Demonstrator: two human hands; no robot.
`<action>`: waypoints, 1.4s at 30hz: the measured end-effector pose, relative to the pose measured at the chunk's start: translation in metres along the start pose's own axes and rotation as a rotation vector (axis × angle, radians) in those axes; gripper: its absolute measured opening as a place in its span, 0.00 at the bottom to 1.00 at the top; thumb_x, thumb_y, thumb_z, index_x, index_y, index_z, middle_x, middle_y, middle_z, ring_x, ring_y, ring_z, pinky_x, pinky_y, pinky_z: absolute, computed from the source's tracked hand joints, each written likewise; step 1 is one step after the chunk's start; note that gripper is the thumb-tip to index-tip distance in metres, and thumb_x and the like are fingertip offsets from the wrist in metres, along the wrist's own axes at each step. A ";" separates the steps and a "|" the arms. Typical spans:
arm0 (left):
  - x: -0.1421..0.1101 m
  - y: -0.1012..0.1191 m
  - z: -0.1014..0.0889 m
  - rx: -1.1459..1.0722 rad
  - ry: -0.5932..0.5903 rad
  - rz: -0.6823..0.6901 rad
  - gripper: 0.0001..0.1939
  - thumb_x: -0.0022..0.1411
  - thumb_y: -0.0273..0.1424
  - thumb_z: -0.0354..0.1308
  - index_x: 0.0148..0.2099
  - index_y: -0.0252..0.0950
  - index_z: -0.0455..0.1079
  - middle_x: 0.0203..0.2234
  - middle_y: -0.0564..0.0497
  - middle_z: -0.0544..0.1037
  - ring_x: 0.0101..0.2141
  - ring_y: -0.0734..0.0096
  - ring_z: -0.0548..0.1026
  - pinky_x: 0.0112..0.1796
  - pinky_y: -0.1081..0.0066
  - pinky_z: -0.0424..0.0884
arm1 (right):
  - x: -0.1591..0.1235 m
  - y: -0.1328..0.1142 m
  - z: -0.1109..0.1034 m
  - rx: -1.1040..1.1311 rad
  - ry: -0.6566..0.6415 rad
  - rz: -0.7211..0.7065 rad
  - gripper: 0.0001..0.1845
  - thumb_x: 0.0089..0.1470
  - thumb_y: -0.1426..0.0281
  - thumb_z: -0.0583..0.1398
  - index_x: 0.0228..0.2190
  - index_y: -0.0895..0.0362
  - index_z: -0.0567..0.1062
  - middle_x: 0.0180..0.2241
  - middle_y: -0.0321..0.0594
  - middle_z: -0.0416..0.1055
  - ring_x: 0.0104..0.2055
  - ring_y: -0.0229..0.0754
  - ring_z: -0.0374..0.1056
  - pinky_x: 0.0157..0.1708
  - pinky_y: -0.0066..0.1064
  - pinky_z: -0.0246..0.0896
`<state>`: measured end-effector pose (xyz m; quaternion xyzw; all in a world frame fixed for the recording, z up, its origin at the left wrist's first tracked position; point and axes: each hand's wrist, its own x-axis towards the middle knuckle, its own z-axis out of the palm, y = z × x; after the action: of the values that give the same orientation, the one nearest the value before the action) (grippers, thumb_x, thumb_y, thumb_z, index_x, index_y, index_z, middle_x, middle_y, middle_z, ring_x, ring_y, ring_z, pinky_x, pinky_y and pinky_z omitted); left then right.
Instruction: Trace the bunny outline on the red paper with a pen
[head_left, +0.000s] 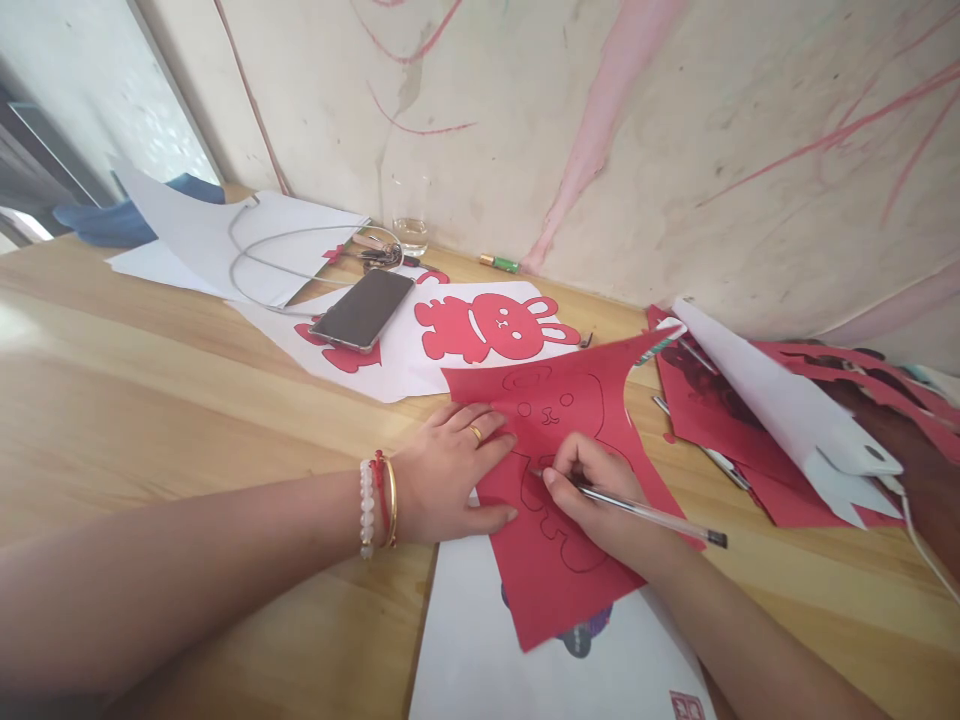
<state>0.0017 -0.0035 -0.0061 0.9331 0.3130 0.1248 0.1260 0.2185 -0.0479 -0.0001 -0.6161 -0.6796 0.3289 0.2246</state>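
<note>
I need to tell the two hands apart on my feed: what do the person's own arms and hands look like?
The left hand wears a gold-coloured ring; on its wrist are pale, translucent round beads, a red cord and a gold-coloured bangle. The right hand shows no jewellery. No sleeves show.

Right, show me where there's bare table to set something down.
Widest: the bare wooden tabletop between the left forearm and the white sheets behind it. Smaller: the patch between that forearm and the printed white backing under the red sheet. Crowded: right of that sheet, with pens and red papers; the back, with smartphone, keys and drinking glass.
</note>
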 end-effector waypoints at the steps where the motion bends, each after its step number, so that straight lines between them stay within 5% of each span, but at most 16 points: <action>1: 0.000 0.000 0.000 0.000 -0.001 -0.001 0.29 0.59 0.47 0.56 0.56 0.34 0.66 0.56 0.41 0.66 0.59 0.49 0.60 0.57 0.51 0.56 | 0.000 0.000 0.000 0.003 0.007 -0.002 0.12 0.56 0.65 0.55 0.25 0.52 0.58 0.21 0.29 0.56 0.22 0.36 0.54 0.20 0.27 0.50; 42: 0.000 -0.001 0.001 0.000 -0.008 -0.004 0.30 0.59 0.47 0.56 0.57 0.33 0.66 0.56 0.42 0.67 0.57 0.50 0.62 0.57 0.52 0.57 | 0.001 -0.001 -0.002 0.010 -0.048 -0.012 0.11 0.57 0.67 0.56 0.25 0.52 0.59 0.21 0.28 0.55 0.23 0.35 0.53 0.21 0.25 0.50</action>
<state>0.0013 -0.0035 -0.0075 0.9329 0.3145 0.1209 0.1275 0.2192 -0.0468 0.0020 -0.6028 -0.6867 0.3458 0.2132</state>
